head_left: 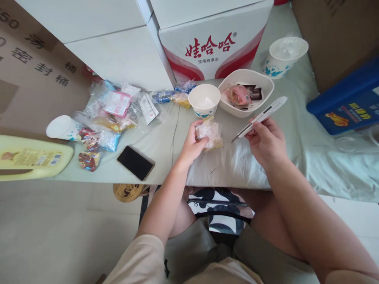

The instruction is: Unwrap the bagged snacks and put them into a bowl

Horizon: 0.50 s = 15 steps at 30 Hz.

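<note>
My left hand [192, 142] is closed on a small clear plastic snack packet [211, 134], holding it just above the cloth-covered table [166, 142]. My right hand [266, 142] grips a white utility knife [262, 116], whose blade tip points left toward the packet and stops a short way from it. Just behind the packet stands an empty white paper bowl [204, 100]. To its right a white squarish bowl [247, 92] holds wrapped sweets.
A pile of snack packets [111, 112] lies at the left with a paper cup [60, 127] on its side, a black phone [135, 162] and a yellow bottle [32, 159]. A red-and-white carton [213, 43], a covered paper bowl [284, 55] and a blue box [346, 98] stand behind.
</note>
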Motion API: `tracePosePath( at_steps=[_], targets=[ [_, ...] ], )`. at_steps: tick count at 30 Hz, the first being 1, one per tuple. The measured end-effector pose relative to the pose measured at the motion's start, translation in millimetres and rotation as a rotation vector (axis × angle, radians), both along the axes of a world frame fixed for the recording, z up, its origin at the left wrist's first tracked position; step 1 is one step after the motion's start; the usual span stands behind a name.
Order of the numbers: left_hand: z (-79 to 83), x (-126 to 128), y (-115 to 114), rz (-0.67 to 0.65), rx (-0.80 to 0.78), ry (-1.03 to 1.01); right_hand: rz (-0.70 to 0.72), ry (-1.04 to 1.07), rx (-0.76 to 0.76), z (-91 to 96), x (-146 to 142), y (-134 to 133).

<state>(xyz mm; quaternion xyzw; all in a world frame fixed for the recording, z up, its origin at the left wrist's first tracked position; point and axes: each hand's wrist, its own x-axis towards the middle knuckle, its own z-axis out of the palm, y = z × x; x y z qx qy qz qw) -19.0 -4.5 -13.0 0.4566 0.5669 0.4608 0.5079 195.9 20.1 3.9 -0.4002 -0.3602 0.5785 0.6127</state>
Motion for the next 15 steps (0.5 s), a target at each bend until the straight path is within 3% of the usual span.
tracePosePath(
  at_steps=[8,15],
  targets=[
    [-1.4,3.0,-2.2,0.006,0.017,0.019,-0.063,0.040,-0.028,4.9,1.5,-0.5],
    [-4.9,6.6,-0.9,-0.017,0.034,-0.001,-0.073,-0.296,0.097,1.9,7.9,-8.1]
  ],
)
